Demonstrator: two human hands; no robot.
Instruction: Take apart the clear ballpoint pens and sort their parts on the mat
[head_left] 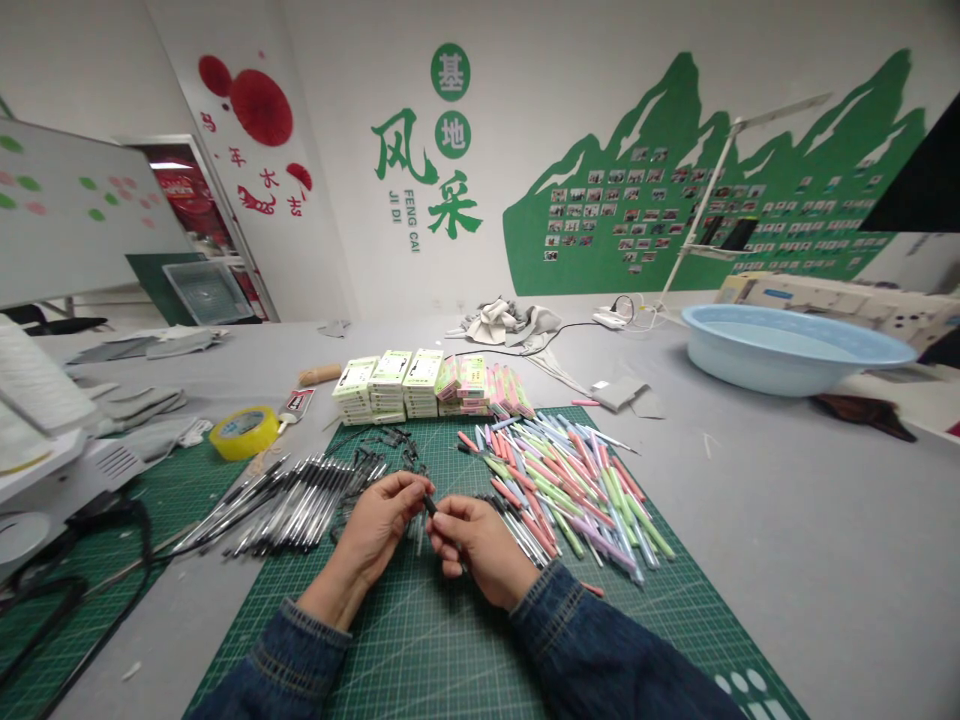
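Note:
My left hand [381,525] and my right hand [480,545] meet above the green cutting mat [420,650]. Both are closed in a pinch on a slim black pen part [430,505], the left at its far end and the right at its near end; the fingers hide most of it. Left of my hands lies a row of clear-and-black pens [300,510]. Small black clip-like pieces [397,440] are scattered just beyond my fingers. To the right spreads a heap of pastel pen barrels [577,480], with more clear pens [521,525] beside my right hand.
Stacked small boxes [390,380] stand at the mat's far edge. A yellow tape roll [244,433] lies to the left, near a sewing machine [45,480]. A blue basin [787,350] sits back right. Grey cloth scraps [510,322] and a cable lie behind the boxes.

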